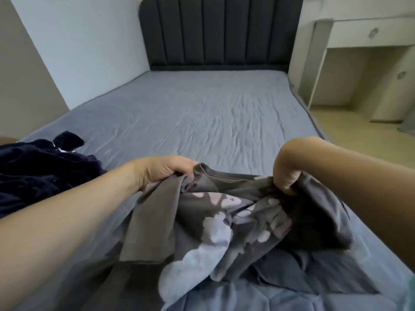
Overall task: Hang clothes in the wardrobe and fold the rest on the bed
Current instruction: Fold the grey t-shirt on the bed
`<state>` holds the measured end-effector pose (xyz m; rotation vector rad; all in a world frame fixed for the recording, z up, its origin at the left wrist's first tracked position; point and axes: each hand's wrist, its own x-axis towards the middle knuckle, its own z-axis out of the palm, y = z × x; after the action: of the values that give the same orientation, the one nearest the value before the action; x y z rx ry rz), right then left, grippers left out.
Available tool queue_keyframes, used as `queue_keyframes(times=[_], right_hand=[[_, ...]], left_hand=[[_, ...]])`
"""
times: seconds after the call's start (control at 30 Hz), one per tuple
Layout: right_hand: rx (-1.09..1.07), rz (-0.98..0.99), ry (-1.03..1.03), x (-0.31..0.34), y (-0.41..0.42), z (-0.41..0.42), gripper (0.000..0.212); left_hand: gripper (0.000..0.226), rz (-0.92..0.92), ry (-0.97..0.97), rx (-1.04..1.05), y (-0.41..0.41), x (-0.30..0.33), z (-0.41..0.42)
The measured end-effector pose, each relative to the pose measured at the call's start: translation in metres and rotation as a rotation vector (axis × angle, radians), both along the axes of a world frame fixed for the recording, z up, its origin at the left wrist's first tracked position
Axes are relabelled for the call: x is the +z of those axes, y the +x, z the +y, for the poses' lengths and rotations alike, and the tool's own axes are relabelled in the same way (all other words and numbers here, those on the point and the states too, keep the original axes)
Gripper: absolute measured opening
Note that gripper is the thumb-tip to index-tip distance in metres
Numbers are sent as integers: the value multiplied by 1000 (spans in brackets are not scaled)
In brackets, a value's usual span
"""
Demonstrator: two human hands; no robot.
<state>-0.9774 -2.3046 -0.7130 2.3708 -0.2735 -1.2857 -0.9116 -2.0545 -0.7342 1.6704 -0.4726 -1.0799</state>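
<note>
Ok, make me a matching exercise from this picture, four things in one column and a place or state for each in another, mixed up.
1. grey printed shirt
2. navy garment
3. headboard
4. white desk

A. bunched at the bed's left edge
B. right of the bed
C. gripped by both hands
D. upright at the bed's far end

Pairs: 1-C, 2-A, 3-D, 4-B

Two bare forearms come into view from the lower corners, with no sleeves, cuffs, watch or bands on any part that shows. The left hand (165, 170) wears no glove, and no ring shows on it. The right hand (286, 173) is likewise ungloved, its wrist plain. Clothing, if worn higher up the arms, lies outside the view.
</note>
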Motion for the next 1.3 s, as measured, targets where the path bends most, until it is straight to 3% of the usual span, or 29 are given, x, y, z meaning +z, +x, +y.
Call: queue_keyframes(times=[0.1,0.17,0.23,0.3,0.37,0.4,0.47,0.6,0.67,0.73,0.83,1.0,1.13,1.2,1.23,1.3], right_hand=[[110,12,-106,-16,17,-18,39],[95,-134,-98,-22,35,-29,26],[28,-447,34,-27,65,-41,7],[-28,-932,167,-30,101,-50,25],[49,-1404,101,-40,134,-54,42],[117,-1519,51,-48,149,-53,50],[204,-1533,122,-83,172,-43,65],[110,-1125,441,-184,193,-26,64],[-24,-1045,559,-223,200,-30,60],[-21,-1161,553,-245,210,-36,59],[4,-1214,530,-253,219,-35,59],[-121,-1177,463,-244,193,-17,59],[-165,-1197,293,-233,138,-10,66],[-217,-1305,266,-225,108,-12,69],[-301,-1397,293,-221,97,-16,70],[-825,-1583,396,-204,89,-34,74]], left_hand=[[38,-69,199,-64,35,3,-11],[27,-368,382,-106,71,11,-26],[19,-938,610,-52,118,23,-47],[25,-1523,832,188,161,32,-65],[43,-1756,959,349,192,21,-80],[48,-1729,948,377,202,8,-86],[49,-1549,879,314,213,-39,-93],[55,-1159,953,13,219,-162,-59],[60,-1188,897,138,217,-208,-40],[63,-1311,832,287,222,-228,-38],[63,-1387,794,354,236,-237,-42],[64,-1276,915,363,214,-231,-44],[61,-949,781,337,167,-206,-39],[61,-855,526,401,116,-185,-29],[59,-918,342,410,86,-178,-22],[55,-1242,201,254,23,-163,-9]])
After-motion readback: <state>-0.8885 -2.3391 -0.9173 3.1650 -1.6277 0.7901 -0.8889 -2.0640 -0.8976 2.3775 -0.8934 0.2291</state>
